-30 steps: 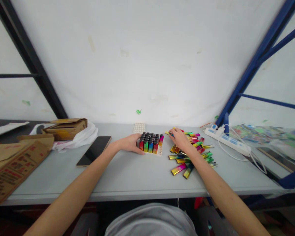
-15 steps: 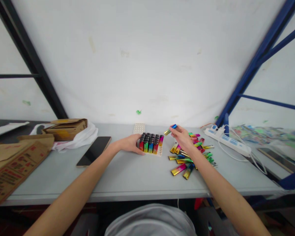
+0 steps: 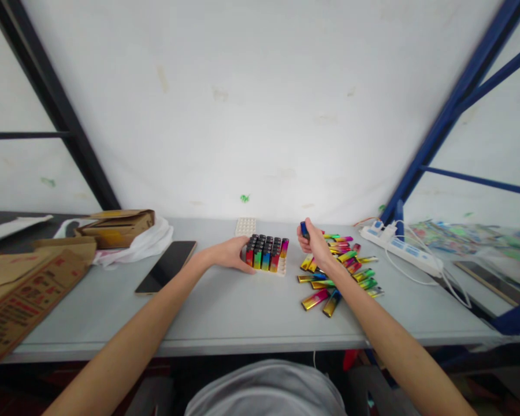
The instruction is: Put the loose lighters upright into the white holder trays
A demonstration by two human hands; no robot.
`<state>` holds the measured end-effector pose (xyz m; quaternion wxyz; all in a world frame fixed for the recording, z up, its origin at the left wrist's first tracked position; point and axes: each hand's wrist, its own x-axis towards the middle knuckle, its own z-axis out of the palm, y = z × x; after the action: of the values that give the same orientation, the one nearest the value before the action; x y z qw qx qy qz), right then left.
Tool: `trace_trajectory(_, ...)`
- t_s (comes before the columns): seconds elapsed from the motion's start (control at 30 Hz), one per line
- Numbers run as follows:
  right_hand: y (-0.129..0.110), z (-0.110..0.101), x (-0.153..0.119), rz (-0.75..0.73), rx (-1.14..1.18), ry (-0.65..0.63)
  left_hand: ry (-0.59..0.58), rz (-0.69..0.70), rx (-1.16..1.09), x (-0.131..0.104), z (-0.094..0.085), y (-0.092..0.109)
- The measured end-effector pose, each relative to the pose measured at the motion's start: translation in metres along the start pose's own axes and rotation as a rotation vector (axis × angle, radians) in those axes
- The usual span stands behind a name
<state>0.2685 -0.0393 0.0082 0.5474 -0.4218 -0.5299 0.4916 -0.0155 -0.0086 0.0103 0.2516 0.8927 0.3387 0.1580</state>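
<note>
My left hand (image 3: 233, 253) curves around the left side of a block of upright lighters (image 3: 263, 254), black on top with shiny rainbow-coloured bodies. They stand in rows in a pale pitted tray (image 3: 282, 267), whose right edge shows. One purple-topped metallic casing (image 3: 285, 245) stands at the right end of the block. Raised above the table to the right, my right hand (image 3: 314, 240) is closed on a lighter casing (image 3: 304, 230), its blue end showing past the fingers. Loose metallic lighter casings (image 3: 316, 299) lie in a pile below and beside that hand, partly hidden by the forearm.
A second pale tray (image 3: 245, 226) lies against the wall. At left are a dark-screened tablet or phone (image 3: 167, 267), a white plastic bag (image 3: 153, 238), a small carton (image 3: 117, 226) and a large cardboard box (image 3: 34, 289). A white power strip (image 3: 403, 251) with cables lies at right.
My right hand has turned the lighter casing from lying slanted to nearly upright, the fingers now wrapped around it. My left hand stays at the block of lighters.
</note>
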Motion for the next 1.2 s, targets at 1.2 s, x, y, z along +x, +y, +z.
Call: trace_trajectory(1.2,0.003,0.014,-0.01,-0.163,-0.043,-0.031,-0.019,-0.024,0.015,0.0,0.0,-0.001)
